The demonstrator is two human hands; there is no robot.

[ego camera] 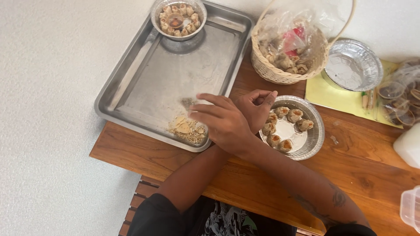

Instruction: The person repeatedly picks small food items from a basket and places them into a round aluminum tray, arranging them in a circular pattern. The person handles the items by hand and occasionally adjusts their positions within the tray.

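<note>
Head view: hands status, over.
Arms crossed. Right hand open over crumbs on tray. Left hand curled at foil dish of dumplings, grip unclear.

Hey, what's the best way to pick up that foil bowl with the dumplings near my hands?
Probably by the rolled rim of the foil bowl, on its right side, pinching from above. The dumplings ring the inside, the hands cross over its left edge, and thin foil would likely buckle if squeezed by the wall.

Brushed metal tray [144,78] — dull; foil dish [316,131] crinkled; table [358,166] glossy wood.
</note>
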